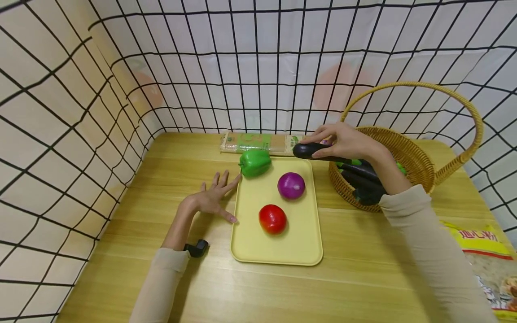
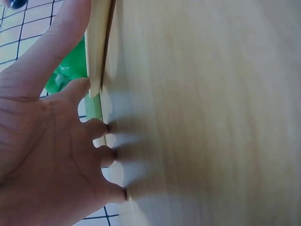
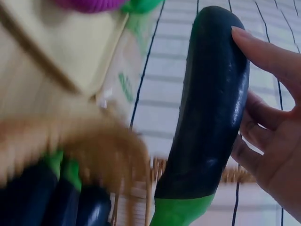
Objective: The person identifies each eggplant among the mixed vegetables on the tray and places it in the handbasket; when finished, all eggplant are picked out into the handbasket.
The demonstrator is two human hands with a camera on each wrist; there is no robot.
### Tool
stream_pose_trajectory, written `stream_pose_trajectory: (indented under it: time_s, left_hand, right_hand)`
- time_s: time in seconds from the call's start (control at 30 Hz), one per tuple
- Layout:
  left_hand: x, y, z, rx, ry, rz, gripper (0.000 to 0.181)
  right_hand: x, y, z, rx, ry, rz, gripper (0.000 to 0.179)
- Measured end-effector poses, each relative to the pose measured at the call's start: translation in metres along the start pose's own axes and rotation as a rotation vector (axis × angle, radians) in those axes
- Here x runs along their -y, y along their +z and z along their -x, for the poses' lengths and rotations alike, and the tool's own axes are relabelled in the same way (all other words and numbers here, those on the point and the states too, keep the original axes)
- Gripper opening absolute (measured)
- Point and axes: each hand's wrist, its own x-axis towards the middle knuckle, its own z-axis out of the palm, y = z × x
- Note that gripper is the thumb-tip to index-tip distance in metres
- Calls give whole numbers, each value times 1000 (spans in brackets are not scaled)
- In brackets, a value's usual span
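Between the thumb and fingers of my right hand [image 1: 343, 142] is a dark eggplant [image 3: 211, 103] with a green stem end, held above the table between the wicker basket [image 1: 416, 154] and the yellow tray [image 1: 278, 251]. My left hand [image 1: 210, 197] is spread at the tray's left edge; thumb and index finger touch the rim, and the other fingertips rest on the table. On the tray lie a green bell pepper [image 1: 255, 163] at the far left corner, a purple onion-like vegetable [image 1: 291, 185] and a red tomato [image 1: 272, 219]. More eggplants [image 1: 357, 172] lie in the basket.
A long clear-wrapped package [image 1: 254, 142] lies behind the tray against the black wire grid [image 1: 258, 67]. The basket's tall handle [image 1: 476, 121] arches over its right side. A yellow-and-clear food bag [image 1: 484, 260] lies at the right edge of the wooden table [image 1: 343, 287].
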Motion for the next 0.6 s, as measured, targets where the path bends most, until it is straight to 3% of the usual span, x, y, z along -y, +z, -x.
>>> stream_pose_trajectory:
  time_s: [0.3, 0.6]
  left_hand:
    - [0, 1, 0, 5, 2, 1, 132]
    - [2, 0, 0, -1, 5, -4, 132]
  right_hand:
    - [-46, -28, 39, -11, 196, 16, 42]
    - [-84, -35, 55, -21, 297, 59, 46]
